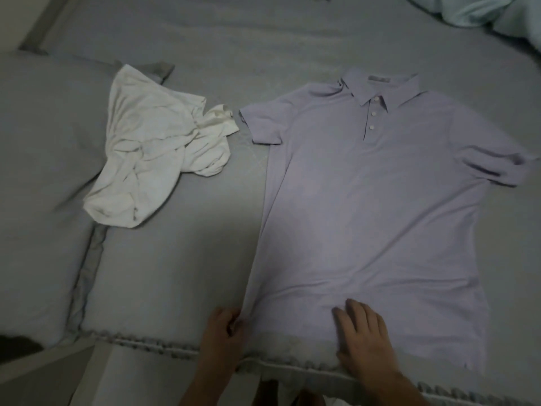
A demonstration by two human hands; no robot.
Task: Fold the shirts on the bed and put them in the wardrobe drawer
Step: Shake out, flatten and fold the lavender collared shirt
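A lavender polo shirt (374, 200) lies spread flat, front up, on the grey bed (175, 273), its collar at the far end and its hem at the near edge. My left hand (222, 329) pinches the shirt's lower left corner between curled fingers. My right hand (363, 338) lies flat with straight fingers on the shirt's hem area. A crumpled white shirt (155, 148) sits to the left of the polo, partly over a pillow.
A grey pillow (38, 177) fills the left side. Pale green bedding (483, 13) is bunched at the far right corner. The bed's near edge with its tufted trim (164, 345) runs along the bottom. The wardrobe drawer is not in view.
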